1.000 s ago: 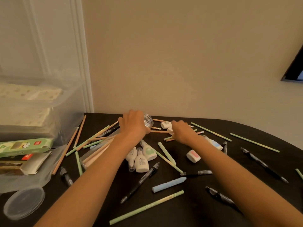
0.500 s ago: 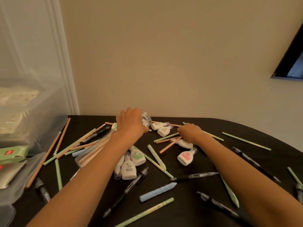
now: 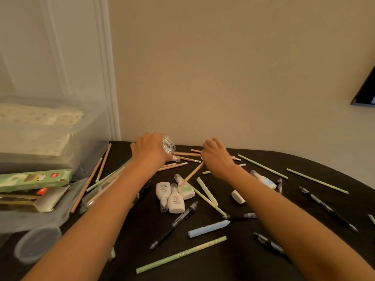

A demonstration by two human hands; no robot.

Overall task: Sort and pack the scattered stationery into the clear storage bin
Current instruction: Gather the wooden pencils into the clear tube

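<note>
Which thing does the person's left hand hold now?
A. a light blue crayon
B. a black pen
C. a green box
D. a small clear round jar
D: the left hand is closed over a small clear round jar at the far side of the table.

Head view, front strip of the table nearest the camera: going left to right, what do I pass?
Round clear lid → long green pencil → blue crayon → black pen by the right forearm.
</note>
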